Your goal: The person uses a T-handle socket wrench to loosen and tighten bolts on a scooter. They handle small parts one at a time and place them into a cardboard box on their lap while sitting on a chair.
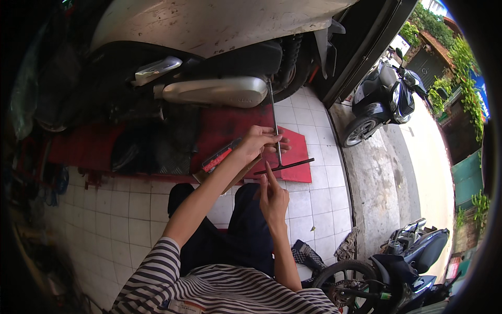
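Observation:
A long T-handle wrench (278, 152) reaches from the right end of the scooter's silver side cover (219, 92) down toward me. My left hand (259, 142) is closed loosely round its shaft, thumb on one side and fingertips past it. My right hand (274, 201) is just below the crossbar, its index finger stretched up to the bar near the middle, the other fingers partly curled. Whether that fingertip presses on the bar is hard to see. The wrench's far tip is lost against the dark parts by the rear wheel.
The scooter (209, 26) stands on a red lift platform (292, 144). An open cardboard box (230, 183) and a red-and-black package (217, 159) lie near my left forearm. Beyond the doorway are a parked scooter (384, 99) and, lower right, a motorbike (402, 272). A checkered cloth (308, 256) lies on the tiles.

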The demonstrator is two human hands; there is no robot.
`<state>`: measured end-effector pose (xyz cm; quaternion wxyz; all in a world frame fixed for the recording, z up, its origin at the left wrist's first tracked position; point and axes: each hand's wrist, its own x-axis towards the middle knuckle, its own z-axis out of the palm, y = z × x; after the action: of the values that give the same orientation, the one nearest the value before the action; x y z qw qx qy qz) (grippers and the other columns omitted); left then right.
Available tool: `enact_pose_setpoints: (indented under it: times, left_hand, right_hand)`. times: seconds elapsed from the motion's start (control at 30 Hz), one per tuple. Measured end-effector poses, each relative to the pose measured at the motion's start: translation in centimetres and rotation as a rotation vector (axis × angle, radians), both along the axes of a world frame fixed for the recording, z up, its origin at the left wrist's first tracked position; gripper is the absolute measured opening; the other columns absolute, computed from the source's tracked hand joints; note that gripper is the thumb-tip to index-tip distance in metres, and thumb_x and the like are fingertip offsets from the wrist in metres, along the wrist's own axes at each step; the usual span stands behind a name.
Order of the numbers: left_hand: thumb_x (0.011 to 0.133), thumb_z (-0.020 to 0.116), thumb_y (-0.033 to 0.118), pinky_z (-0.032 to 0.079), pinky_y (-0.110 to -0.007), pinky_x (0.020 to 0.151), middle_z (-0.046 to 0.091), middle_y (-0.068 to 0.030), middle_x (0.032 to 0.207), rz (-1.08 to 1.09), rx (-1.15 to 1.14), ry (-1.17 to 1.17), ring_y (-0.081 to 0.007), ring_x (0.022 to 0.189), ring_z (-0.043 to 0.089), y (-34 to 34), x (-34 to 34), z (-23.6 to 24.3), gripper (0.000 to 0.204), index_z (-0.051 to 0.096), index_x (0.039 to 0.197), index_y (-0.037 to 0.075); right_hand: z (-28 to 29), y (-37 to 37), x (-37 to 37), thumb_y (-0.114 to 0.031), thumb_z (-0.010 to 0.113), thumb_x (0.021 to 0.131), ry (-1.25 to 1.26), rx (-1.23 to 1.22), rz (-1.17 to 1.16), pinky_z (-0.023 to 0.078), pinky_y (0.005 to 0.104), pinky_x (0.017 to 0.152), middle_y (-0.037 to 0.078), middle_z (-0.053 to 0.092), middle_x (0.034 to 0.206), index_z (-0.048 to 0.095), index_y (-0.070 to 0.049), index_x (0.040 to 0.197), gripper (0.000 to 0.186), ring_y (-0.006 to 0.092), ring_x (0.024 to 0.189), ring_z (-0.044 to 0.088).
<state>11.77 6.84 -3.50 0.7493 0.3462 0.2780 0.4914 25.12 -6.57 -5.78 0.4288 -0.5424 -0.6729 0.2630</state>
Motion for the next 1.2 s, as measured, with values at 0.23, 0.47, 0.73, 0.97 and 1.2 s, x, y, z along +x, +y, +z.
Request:
enact_pose_setpoints:
  times: [0.23,0.47,0.73,0.97,1.2]
  left_hand:
    - [0.098,0.06,0.002,0.063,-0.037,0.086,0.069,-0.0248,0.107,0.031,0.012,0.023,-0.0345,0.097,0.073,-0.2,-1.1,-0.2,0.02,0.058,0.112,-0.013]
    - [0.099,0.06,0.006,0.063,-0.037,0.086,0.071,-0.0224,0.107,0.039,-0.015,-0.011,-0.0311,0.096,0.074,-0.5,-0.4,1.3,0.024,0.059,0.116,-0.011]
    - [0.099,0.06,0.004,0.064,-0.041,0.082,0.069,-0.0245,0.108,-0.042,-0.016,0.049,-0.0346,0.096,0.073,-1.4,-0.2,1.4,0.024,0.057,0.118,-0.009]
    - [0.099,0.058,0.003,0.064,-0.04,0.084,0.069,-0.0246,0.108,-0.03,-0.023,0.08,-0.0358,0.097,0.073,-1.0,-0.5,2.5,0.022,0.057,0.116,-0.012]
    - [0.1,0.056,0.004,0.064,-0.038,0.084,0.07,-0.0233,0.106,-0.011,0.01,0.099,-0.0343,0.097,0.073,-0.9,-0.8,1.3,0.023,0.058,0.118,-0.011]
  right_hand:
    - [2.4,1.4,2.2,-0.025,0.037,0.111,0.58,-0.187,0.023,0.042,0.0256,0.046,0.01,0.072,0.082,0.038,-0.004,0.153,0.046,0.0103,0.055,0.061]
    - [4.2,1.7,0.7,-0.008,0.056,0.102,0.242,-0.02,-0.178,0.053,0.03,0.067,0.011,0.071,0.082,0.064,-0.001,0.131,0.031,0.0154,0.073,0.069]
    - [3.3,0.0,-0.6,-0.003,0.057,0.099,0.01,0.195,-0.005,0.053,0.0334,0.074,0.015,0.07,0.097,0.057,-0.006,0.141,0.042,0.023,0.077,0.067]
    - [-0.5,-0.7,0.2,-0.023,0.038,0.11,0.272,-0.326,0.175,0.052,0.0311,0.063,0.011,0.068,0.078,0.025,0.002,0.156,0.054,0.0188,0.058,0.062]
    - [2.4,0.4,1.8,-0.014,0.036,0.111,0.775,-0.216,0.144,0.051,0.0262,0.069,0.015,0.067,0.102,0.004,-0.008,0.161,0.06,0.0147,0.075,0.063]
